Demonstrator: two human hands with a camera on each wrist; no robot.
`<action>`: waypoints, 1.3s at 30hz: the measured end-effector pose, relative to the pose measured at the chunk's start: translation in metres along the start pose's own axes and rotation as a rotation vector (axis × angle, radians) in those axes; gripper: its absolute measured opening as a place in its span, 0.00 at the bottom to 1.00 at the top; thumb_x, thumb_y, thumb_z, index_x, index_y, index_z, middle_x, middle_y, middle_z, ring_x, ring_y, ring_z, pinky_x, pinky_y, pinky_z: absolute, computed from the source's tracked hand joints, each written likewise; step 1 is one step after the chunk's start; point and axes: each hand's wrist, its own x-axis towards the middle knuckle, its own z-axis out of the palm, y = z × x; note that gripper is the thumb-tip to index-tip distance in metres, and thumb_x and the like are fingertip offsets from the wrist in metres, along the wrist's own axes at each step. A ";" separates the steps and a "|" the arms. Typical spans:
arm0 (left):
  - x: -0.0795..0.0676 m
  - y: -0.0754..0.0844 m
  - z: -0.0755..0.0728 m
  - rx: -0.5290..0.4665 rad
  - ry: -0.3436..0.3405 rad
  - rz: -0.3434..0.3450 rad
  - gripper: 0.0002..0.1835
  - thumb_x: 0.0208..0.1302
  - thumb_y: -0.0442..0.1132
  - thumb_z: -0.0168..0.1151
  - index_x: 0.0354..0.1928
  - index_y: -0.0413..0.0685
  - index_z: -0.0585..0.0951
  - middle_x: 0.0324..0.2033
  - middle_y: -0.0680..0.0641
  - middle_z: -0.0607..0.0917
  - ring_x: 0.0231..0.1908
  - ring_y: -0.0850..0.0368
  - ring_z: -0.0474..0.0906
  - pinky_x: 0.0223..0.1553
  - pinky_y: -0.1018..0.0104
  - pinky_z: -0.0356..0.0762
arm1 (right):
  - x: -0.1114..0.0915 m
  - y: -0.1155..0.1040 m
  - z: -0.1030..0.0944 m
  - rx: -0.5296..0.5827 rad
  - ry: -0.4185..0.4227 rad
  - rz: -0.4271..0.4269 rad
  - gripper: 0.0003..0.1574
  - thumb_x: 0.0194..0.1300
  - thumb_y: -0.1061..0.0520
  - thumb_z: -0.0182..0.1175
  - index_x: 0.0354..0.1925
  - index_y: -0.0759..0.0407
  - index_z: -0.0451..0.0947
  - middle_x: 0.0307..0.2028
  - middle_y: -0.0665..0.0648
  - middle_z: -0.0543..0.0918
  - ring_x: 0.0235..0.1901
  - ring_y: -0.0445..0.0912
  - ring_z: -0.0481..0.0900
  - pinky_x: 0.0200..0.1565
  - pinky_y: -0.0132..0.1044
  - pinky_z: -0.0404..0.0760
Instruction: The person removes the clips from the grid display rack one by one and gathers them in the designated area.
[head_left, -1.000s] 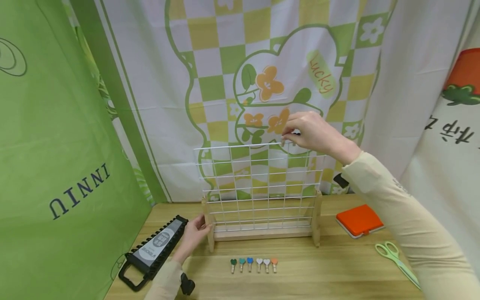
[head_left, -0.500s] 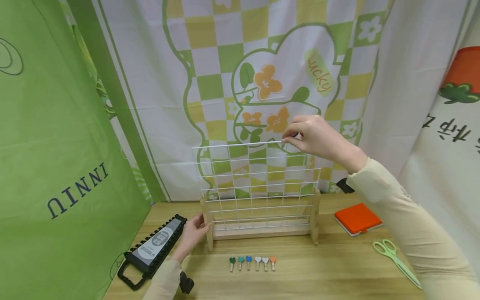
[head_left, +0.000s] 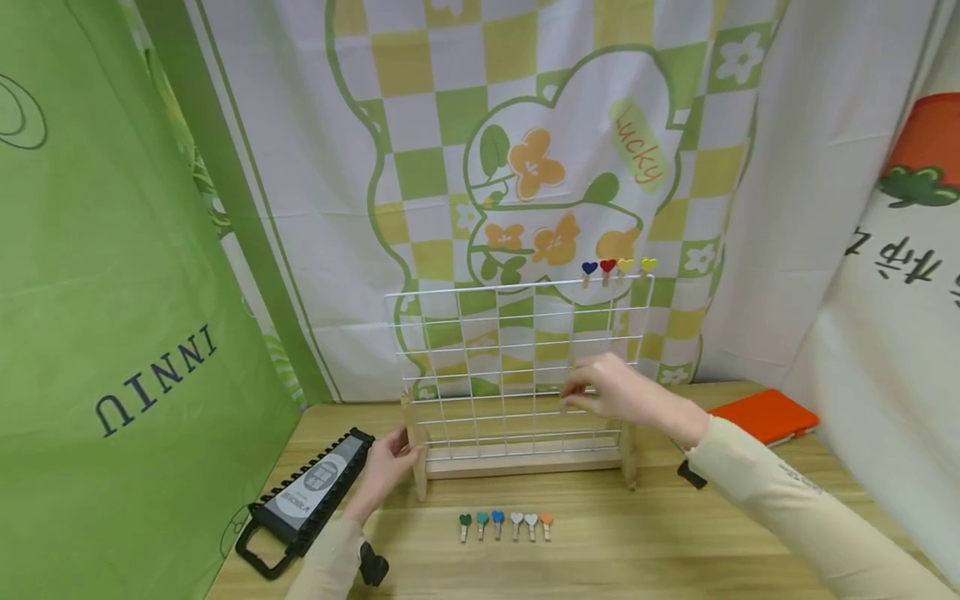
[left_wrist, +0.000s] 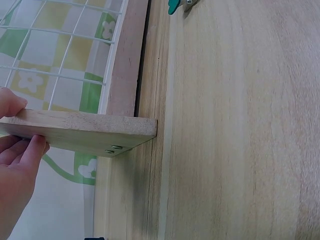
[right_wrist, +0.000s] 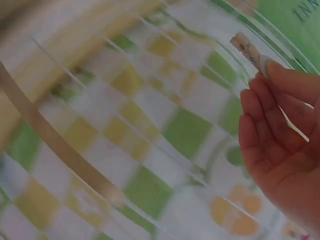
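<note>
Wooden clip (right_wrist: 245, 48) pinched between right fingers (right_wrist: 290, 80), jutting past them; left fingers (left_wrist: 34, 149) grip wooden upright (left_wrist: 85, 127).

- "Lucky" on the checkered curtain (head_left: 517, 108)
- "INNIU", upside down, on the green cloth (head_left: 135, 275)
- Upside-down Chinese characters on the white cloth (head_left: 892, 333)
- Lettering, too small to read, on the grey label (head_left: 315, 487)

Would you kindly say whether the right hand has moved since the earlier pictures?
Yes, downward: the right hand has dropped well below the top of the wire grid.
</note>
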 end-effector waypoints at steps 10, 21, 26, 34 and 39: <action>0.000 0.002 0.000 0.004 0.000 -0.002 0.29 0.67 0.27 0.59 0.68 0.25 0.66 0.62 0.25 0.74 0.64 0.33 0.72 0.65 0.48 0.77 | -0.053 0.004 0.090 0.245 -0.204 0.134 0.02 0.60 0.63 0.69 0.30 0.60 0.87 0.27 0.52 0.88 0.25 0.31 0.78 0.27 0.20 0.80; -0.006 0.014 -0.001 0.010 -0.001 0.006 0.28 0.66 0.27 0.59 0.67 0.25 0.67 0.61 0.24 0.75 0.63 0.32 0.73 0.63 0.50 0.79 | -0.072 0.007 0.134 0.409 -0.331 0.267 0.03 0.58 0.62 0.70 0.28 0.60 0.87 0.25 0.54 0.88 0.23 0.38 0.81 0.27 0.19 0.77; 0.001 -0.001 0.000 0.015 0.016 0.008 0.29 0.66 0.28 0.61 0.67 0.28 0.68 0.60 0.26 0.77 0.62 0.33 0.74 0.62 0.52 0.80 | -0.073 0.012 0.141 0.427 -0.359 0.275 0.03 0.58 0.62 0.70 0.29 0.61 0.87 0.25 0.55 0.88 0.22 0.30 0.77 0.26 0.18 0.77; 0.001 0.000 0.000 0.002 0.010 0.012 0.29 0.66 0.28 0.61 0.68 0.26 0.67 0.60 0.25 0.76 0.63 0.33 0.74 0.63 0.51 0.79 | -0.074 0.016 0.151 0.490 -0.408 0.326 0.05 0.60 0.61 0.68 0.31 0.63 0.87 0.25 0.57 0.88 0.22 0.28 0.73 0.25 0.19 0.75; -0.004 0.009 0.001 0.011 0.004 0.017 0.29 0.66 0.26 0.59 0.68 0.24 0.66 0.61 0.23 0.74 0.63 0.31 0.72 0.64 0.48 0.77 | -0.077 0.018 0.155 0.545 -0.422 0.365 0.05 0.61 0.62 0.67 0.32 0.64 0.87 0.26 0.59 0.88 0.21 0.28 0.73 0.24 0.18 0.74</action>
